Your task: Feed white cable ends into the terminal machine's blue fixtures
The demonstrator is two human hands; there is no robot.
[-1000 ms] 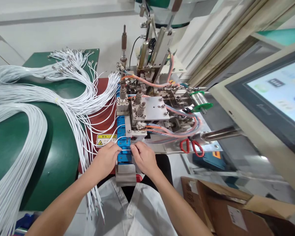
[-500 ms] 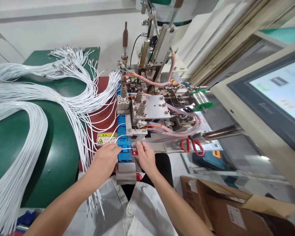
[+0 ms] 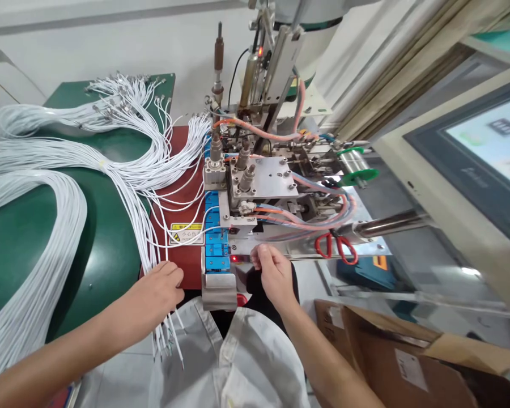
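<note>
My left hand [image 3: 159,290] is over the hanging ends of the white cables [image 3: 143,243], left of the blue clamp row. Its fingers are curled, and what is inside them is hidden. Beyond the row's near end, my right hand [image 3: 274,275] hovers at the machine's front edge with fingers bent together; nothing shows in them. A blue row of clamps [image 3: 217,263] runs along the machine, with several white cables lying across it farther back. A small red light [image 3: 234,258] glows beside the nearest clamp. Below the row sits a bent metal plate [image 3: 219,292].
Large white cable bundles [image 3: 59,209] cover much of the green table [image 3: 106,283]. At the machine's right are red-handled scissors [image 3: 335,247], a green wire spool [image 3: 357,167] and a screen [image 3: 488,136]. An open cardboard box [image 3: 378,351] stands lower right.
My left hand has left the blue clamps and moved left and down to the cable ends. My right hand has drawn back to the right. The cable at the nearest clamps no longer lies there.
</note>
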